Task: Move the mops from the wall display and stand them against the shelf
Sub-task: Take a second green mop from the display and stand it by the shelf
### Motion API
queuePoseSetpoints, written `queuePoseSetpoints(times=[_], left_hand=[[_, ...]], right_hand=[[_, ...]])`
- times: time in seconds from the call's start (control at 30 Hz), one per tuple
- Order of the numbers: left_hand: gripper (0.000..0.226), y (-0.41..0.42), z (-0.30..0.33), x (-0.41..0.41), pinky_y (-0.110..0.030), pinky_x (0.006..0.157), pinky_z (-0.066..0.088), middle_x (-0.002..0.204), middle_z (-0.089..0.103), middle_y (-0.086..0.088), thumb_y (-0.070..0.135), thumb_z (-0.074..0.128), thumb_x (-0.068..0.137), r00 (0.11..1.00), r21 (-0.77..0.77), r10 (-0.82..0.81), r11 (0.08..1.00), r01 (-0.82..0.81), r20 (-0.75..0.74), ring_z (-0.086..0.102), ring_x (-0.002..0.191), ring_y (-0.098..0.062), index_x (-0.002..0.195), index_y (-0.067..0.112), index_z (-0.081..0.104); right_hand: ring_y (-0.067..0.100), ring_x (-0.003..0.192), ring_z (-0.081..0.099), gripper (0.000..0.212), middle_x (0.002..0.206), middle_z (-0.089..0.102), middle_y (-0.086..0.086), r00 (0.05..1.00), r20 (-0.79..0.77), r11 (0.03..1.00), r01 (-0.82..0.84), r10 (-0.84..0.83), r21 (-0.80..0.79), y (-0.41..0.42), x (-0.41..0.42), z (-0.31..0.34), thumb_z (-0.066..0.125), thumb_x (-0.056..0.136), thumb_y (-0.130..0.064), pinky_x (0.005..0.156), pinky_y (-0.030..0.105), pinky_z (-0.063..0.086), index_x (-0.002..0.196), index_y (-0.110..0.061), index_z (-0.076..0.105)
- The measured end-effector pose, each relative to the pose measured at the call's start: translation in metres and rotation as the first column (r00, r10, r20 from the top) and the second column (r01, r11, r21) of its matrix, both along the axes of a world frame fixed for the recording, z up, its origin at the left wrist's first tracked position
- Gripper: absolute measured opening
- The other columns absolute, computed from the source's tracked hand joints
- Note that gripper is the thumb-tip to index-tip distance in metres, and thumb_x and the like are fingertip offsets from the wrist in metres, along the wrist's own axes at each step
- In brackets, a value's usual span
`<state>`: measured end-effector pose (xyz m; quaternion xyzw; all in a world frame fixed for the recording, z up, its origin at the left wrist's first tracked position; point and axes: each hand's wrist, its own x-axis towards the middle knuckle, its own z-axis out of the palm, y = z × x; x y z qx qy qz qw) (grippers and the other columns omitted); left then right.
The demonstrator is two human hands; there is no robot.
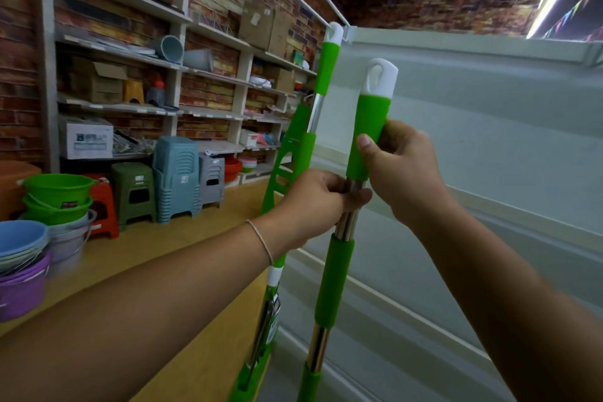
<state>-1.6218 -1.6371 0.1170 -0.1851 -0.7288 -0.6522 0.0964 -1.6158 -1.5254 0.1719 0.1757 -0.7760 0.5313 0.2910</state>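
A: Entry, head view. Where is the near mop (336, 268)?

B: Upright in front of the white shelf (489, 140), held by both hands. White hanging cap on top, green foam sleeves, chrome pole between them. Its lower end runs out of frame, so I cannot tell whether it touches the floor.

A: Left hand (313, 202)?

B: Grip closed around the chrome section just under the top green sleeve, fingers curled, thumb tip against the pole. Thin band on that wrist.

A: Right hand (401, 166)?

B: Grip closed on the top green sleeve, thumb laid across its front (fingers wrapped behind, mostly hidden).

A: Second mop (321, 98)?

B: Stands just left of the held one, tilted, its white cap at the shelf's top corner. No hand on it.

A: Surroundings?

B: Stacked buckets (55, 192) at left, green above, blue and purple lower. Plastic stools (176, 173) along the brick-pattern wall, under the wall shelving (130, 55) with boxes.
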Motion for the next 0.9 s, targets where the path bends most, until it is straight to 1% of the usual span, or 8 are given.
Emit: queuePoseSetpoints(times=[0.1, 0.17, 0.3, 0.4, 0.5, 0.63, 0.77, 0.9], left_hand=[[0.013, -0.011, 0.009, -0.008, -0.040, 0.079, 0.056, 0.094, 0.072, -0.019, 0.019, 0.069, 0.086, 0.999, 0.010, -0.032, 0.999, 0.033, -0.032, 0.066, 0.083, -0.025, 0.090, 0.006, 0.072], [0.013, -0.020, 0.016, -0.015, -0.039, 0.078, 0.056, 0.090, 0.072, -0.015, 0.019, 0.069, 0.086, 0.997, 0.017, -0.047, 0.999, 0.048, -0.056, 0.066, 0.081, -0.022, 0.090, 0.007, 0.072], [0.008, -0.037, 0.031, -0.033, -0.045, 0.080, 0.056, 0.084, 0.072, -0.012, 0.020, 0.070, 0.084, 0.994, 0.033, -0.050, 0.998, 0.053, -0.098, 0.067, 0.083, -0.029, 0.083, 0.013, 0.073], [0.009, -0.050, 0.042, -0.048, -0.054, 0.085, 0.054, 0.087, 0.072, -0.019, 0.021, 0.073, 0.082, 0.991, 0.046, -0.037, 0.998, 0.043, -0.125, 0.066, 0.090, -0.039, 0.076, 0.014, 0.074], [0.016, -0.067, 0.054, -0.063, -0.053, 0.083, 0.052, 0.086, 0.071, -0.021, 0.025, 0.074, 0.081, 0.988, 0.055, -0.045, 0.997, 0.054, -0.150, 0.066, 0.081, -0.035, 0.075, 0.010, 0.074], [0.020, -0.092, 0.067, -0.080, -0.044, 0.075, 0.053, 0.087, 0.071, -0.021, 0.026, 0.074, 0.081, 0.982, 0.097, -0.052, 0.993, 0.070, -0.180, 0.064, 0.079, -0.034, 0.079, 0.006, 0.073], [0.015, -0.114, 0.077, -0.096, -0.047, 0.079, 0.055, 0.081, 0.071, -0.012, 0.023, 0.075, 0.081, 0.982, 0.150, -0.074, 0.984, 0.101, -0.172, 0.063, 0.075, -0.027, 0.080, 0.008, 0.074], [0.025, -0.130, 0.082, -0.111, -0.043, 0.071, 0.053, 0.074, 0.067, -0.012, 0.025, 0.075, 0.080, 0.980, 0.161, -0.066, 0.982, 0.097, -0.190, 0.058, 0.066, -0.023, 0.085, 0.000, 0.072]], right_hand=[[0.027, 0.090, 0.071, 0.008, 0.097, 0.073, 0.011, 0.999, -0.011, 0.999, 0.038, -0.038, 0.014, -0.013, -0.005, 0.010, 0.060, 0.096, -0.013, 0.074, 0.043, 0.062, 0.101, -0.018, 0.065], [0.030, 0.093, 0.071, 0.010, 0.098, 0.073, 0.012, 0.998, -0.027, 0.998, 0.057, -0.056, 0.027, -0.024, -0.008, 0.017, 0.059, 0.096, -0.013, 0.082, 0.051, 0.059, 0.095, -0.021, 0.064], [0.024, 0.091, 0.070, 0.015, 0.090, 0.071, 0.000, 0.991, -0.069, 0.992, 0.119, -0.115, 0.053, -0.047, -0.019, 0.034, 0.058, 0.097, -0.015, 0.085, 0.050, 0.058, 0.090, -0.029, 0.059], [0.026, 0.090, 0.069, 0.008, 0.094, 0.071, 0.005, 0.978, -0.105, 0.978, 0.190, -0.180, 0.087, -0.063, -0.030, 0.047, 0.057, 0.096, -0.017, 0.085, 0.052, 0.057, 0.095, -0.025, 0.059], [0.028, 0.089, 0.069, 0.005, 0.094, 0.071, 0.009, 0.966, -0.135, 0.966, 0.236, -0.221, 0.106, -0.080, -0.042, 0.061, 0.057, 0.096, -0.017, 0.084, 0.052, 0.057, 0.096, -0.022, 0.059], [0.030, 0.090, 0.068, 0.003, 0.097, 0.070, 0.013, 0.960, -0.150, 0.958, 0.256, -0.236, 0.130, -0.107, -0.055, 0.079, 0.057, 0.096, -0.018, 0.084, 0.052, 0.057, 0.098, -0.018, 0.059], [0.031, 0.096, 0.067, 0.016, 0.106, 0.068, 0.018, 0.962, -0.120, 0.950, 0.264, -0.246, 0.169, -0.131, -0.067, 0.092, 0.056, 0.098, -0.020, 0.089, 0.052, 0.056, 0.108, -0.009, 0.060], [0.031, 0.095, 0.067, 0.010, 0.104, 0.068, 0.017, 0.958, -0.129, 0.943, 0.277, -0.256, 0.186, -0.148, -0.075, 0.099, 0.056, 0.098, -0.020, 0.088, 0.052, 0.057, 0.105, -0.014, 0.059]])
